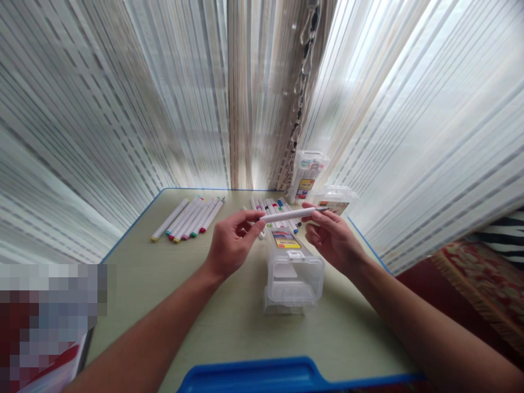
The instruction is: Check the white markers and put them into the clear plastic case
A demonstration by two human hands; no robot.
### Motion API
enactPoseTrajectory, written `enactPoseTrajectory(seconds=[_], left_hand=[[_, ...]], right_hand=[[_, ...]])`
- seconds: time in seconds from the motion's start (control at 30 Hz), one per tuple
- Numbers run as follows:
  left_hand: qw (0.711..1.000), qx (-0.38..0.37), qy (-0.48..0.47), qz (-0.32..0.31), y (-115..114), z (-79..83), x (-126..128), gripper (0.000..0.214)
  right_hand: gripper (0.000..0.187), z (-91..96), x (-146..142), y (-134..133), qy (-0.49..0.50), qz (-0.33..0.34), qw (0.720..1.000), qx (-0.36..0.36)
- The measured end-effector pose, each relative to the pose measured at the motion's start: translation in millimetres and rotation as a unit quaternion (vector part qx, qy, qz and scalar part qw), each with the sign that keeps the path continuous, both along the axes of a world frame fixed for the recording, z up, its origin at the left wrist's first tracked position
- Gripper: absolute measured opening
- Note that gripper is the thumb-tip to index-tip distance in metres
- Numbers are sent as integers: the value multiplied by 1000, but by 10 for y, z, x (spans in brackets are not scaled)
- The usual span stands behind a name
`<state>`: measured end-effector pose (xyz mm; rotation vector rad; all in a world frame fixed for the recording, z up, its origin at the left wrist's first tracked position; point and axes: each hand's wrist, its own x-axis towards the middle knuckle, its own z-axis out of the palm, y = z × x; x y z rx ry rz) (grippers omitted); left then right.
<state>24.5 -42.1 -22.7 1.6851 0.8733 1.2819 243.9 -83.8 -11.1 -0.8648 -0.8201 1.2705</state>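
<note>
Below the held marker (289, 215), a clear case (292, 270) lies before loose markers (270, 207).

White marker (291, 214), striped curtains (180, 93), pale-green table (229, 327)

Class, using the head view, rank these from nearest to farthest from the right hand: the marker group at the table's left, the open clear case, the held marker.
1. Held marker: touching the right hand.
2. Open clear case: lying on the table, left of that hand.
3. Marker group: across the table, at its left side.
</note>
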Motion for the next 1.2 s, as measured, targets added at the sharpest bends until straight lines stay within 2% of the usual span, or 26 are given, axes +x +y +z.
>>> enactPoseTrajectory(seconds=[0.33,0.4,0.6,1.2], left_hand=[[994,94,52,28,-1,12,-11,22],[994,91,57,29,-1,12,-12,25],[999,20,47,1,2,9,-12,35],[997,59,58,12,13,-1,-24,28]], right_hand=[[27,-29,-6,17,-23,-17,1000,-9],[28,-24,-7,17,-22,-19,1000,-12],[31,1,-7,9,-14,-10,1000,-5],[30,25,-9,7,-19,-6,1000,-1]])
